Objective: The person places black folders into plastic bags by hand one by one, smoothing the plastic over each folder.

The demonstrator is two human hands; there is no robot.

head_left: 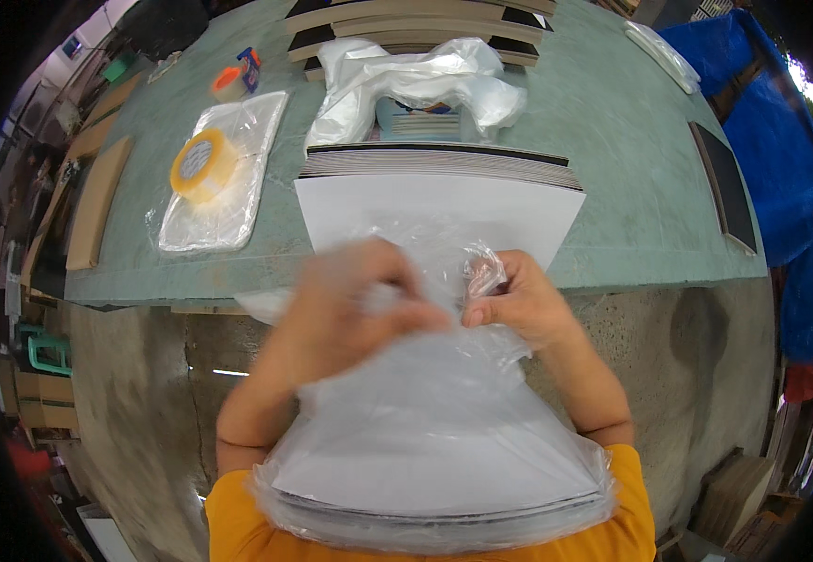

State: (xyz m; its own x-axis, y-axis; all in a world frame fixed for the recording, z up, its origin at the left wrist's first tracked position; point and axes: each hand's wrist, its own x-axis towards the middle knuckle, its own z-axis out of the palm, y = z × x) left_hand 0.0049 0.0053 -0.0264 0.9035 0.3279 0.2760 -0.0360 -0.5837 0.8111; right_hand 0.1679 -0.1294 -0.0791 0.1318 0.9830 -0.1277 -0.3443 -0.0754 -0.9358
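Note:
A clear plastic bag (pixel 425 412) hangs close against my body, with white flat sheets or boards inside it. My right hand (pixel 517 298) pinches the gathered mouth of the bag between thumb and fingers. Over the bag's left side hovers my left hand (pixel 355 304), its fingers curved and smeared by motion; whether it grips the film cannot be made out. Just beyond both hands, a stack of white boards (pixel 444 211) with dark edges sits at the table's near edge, partly covered by the bag's film.
On the green table (pixel 613 159), a tape roll (pixel 202 167) rests on folded clear bags (pixel 224 211) at the left. Behind it stands a tape dispenser (pixel 236 80). Crumpled white plastic (pixel 416 70) and long board stacks (pixel 416 19) lie at the back. A dark panel (pixel 722 187) lies right.

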